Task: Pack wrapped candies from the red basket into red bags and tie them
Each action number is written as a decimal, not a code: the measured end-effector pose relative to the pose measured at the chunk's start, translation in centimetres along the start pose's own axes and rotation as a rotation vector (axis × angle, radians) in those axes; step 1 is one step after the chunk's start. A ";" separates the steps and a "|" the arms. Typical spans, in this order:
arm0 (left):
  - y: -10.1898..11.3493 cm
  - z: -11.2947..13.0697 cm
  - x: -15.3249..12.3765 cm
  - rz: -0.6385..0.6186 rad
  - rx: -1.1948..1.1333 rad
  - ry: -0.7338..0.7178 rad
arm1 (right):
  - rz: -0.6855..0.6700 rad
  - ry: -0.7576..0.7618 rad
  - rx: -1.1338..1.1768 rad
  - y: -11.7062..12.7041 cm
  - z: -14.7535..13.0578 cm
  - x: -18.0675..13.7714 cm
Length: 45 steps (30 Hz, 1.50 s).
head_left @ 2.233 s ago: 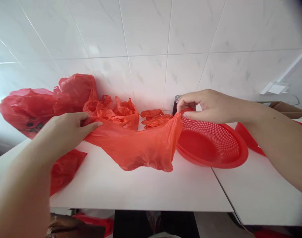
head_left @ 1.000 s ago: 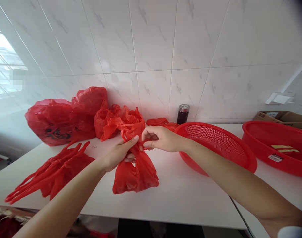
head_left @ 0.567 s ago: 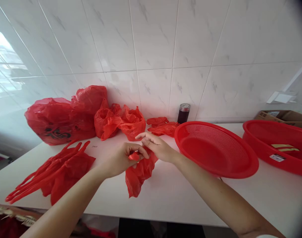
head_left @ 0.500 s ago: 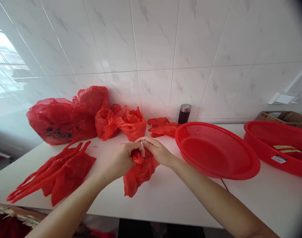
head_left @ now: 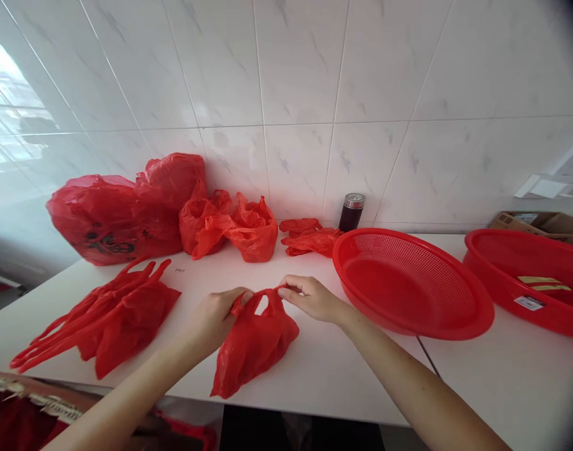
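A red plastic bag [head_left: 256, 347] hangs between my two hands, just over the white table [head_left: 324, 369] near its front edge. My left hand [head_left: 220, 311] pinches the bag's top on the left. On the other side, my right hand [head_left: 310, 297] grips the top between thumb and fingers. A small gap shows the white table through the stretched top. To the left lies a pile of flat red plastic bags [head_left: 136, 310] with their handles trailing toward the front left.
Along the tiled wall stand large full red bags [head_left: 121, 219], smaller open red bags [head_left: 253, 228], crumpled red bags [head_left: 312, 238] and a dark flask [head_left: 351, 214]. To the right are a red perforated basket [head_left: 399, 282], a red basin [head_left: 488, 269] and a cardboard box [head_left: 554, 225].
My hands have moved apart, the left one to the left and the right one to the right. The bag's bunched top is now spread between them, and its body hangs lower.
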<state>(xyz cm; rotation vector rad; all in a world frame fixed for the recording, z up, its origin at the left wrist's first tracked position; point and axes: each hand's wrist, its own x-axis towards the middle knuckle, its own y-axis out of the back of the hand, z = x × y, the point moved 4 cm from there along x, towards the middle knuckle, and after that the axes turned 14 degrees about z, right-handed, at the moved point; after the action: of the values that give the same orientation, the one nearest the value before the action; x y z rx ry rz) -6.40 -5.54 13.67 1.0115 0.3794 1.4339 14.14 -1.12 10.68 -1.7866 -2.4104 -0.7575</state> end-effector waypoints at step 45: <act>-9.4 -11.2 3.2 -0.023 0.346 0.160 | 0.398 -0.270 -0.354 -4.0 14.9 2.9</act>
<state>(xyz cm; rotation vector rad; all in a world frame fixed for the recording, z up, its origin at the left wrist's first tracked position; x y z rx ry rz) -8.38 2.90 1.40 1.1650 0.7735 1.4622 13.24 6.65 -2.89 -2.5501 -2.0350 -0.9913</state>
